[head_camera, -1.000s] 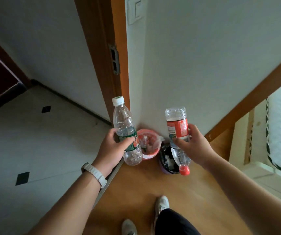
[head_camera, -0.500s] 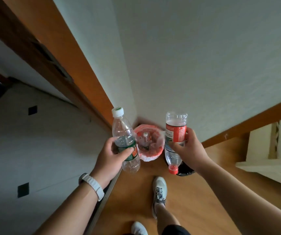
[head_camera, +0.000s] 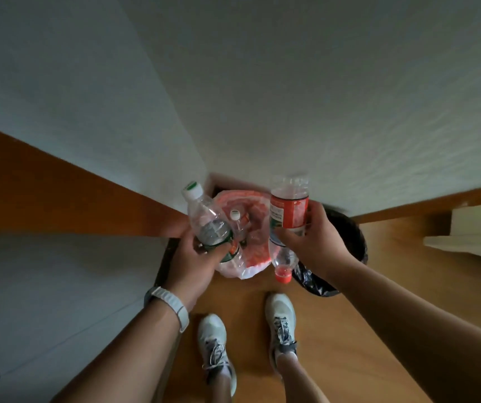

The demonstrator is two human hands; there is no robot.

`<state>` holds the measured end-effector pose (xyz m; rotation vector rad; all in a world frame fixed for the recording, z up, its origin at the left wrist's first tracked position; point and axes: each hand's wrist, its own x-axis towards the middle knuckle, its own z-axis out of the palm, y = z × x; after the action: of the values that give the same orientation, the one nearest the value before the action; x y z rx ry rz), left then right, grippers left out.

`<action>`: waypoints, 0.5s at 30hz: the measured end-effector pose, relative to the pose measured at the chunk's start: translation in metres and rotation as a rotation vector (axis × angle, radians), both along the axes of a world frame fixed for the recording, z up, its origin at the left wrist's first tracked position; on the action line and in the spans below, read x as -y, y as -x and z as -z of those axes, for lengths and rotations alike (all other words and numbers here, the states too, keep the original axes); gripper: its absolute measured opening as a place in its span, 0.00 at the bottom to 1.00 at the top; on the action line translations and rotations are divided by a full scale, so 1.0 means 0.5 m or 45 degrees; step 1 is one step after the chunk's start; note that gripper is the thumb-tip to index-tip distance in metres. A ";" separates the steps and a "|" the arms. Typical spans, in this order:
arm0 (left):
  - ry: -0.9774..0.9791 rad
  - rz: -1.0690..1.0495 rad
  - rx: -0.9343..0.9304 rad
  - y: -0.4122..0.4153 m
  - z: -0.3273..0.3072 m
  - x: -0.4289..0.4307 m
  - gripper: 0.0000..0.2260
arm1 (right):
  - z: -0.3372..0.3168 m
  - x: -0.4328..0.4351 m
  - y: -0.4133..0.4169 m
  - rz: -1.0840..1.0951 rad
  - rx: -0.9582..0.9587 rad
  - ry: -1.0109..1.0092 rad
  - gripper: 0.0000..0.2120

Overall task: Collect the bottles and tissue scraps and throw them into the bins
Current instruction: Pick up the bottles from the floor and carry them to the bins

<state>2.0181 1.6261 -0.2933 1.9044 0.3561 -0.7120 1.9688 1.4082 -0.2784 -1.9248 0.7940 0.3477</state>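
Observation:
My left hand (head_camera: 194, 264) grips a clear green-labelled bottle (head_camera: 207, 222) with a white cap, tilted over the left rim of the bin with the red-and-white liner (head_camera: 255, 258). My right hand (head_camera: 316, 244) holds a clear red-labelled bottle (head_camera: 288, 212) upside down, its red cap pointing at the floor between the two bins. Another bottle with a white cap (head_camera: 237, 218) lies inside the red-lined bin. To the right, a bin with a black liner (head_camera: 355, 237) stands partly hidden behind my right hand.
Both bins stand in a corner against a white wall (head_camera: 291, 97) with a wooden skirting (head_camera: 425, 203). A wooden door frame (head_camera: 59, 187) runs on the left. My two feet in white sneakers (head_camera: 280, 319) stand on the wooden floor just before the bins.
I have stepped closer and look more steeply down; both bins now lie right under my hands. Both bottles have come lower over the bins, still held.

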 end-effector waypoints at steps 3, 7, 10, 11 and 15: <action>-0.026 0.029 0.016 -0.021 0.125 -0.001 0.20 | 0.114 -0.017 -0.015 0.044 -0.021 0.047 0.33; -0.096 0.113 0.005 -0.040 0.272 -0.004 0.23 | 0.266 -0.050 -0.021 0.102 -0.056 0.036 0.33; -0.165 0.180 0.007 -0.048 0.361 -0.005 0.24 | 0.369 -0.075 -0.025 0.134 -0.055 0.043 0.33; -0.188 0.203 0.012 -0.048 0.386 -0.005 0.24 | 0.398 -0.084 -0.026 0.142 -0.055 0.038 0.34; -0.262 0.318 -0.031 -0.050 0.459 -0.005 0.27 | 0.499 -0.102 -0.027 0.156 -0.079 0.022 0.35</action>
<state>2.0431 1.6285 -0.5226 2.1608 0.2139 -0.8918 1.9822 1.4592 -0.5280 -1.8787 0.9536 0.3277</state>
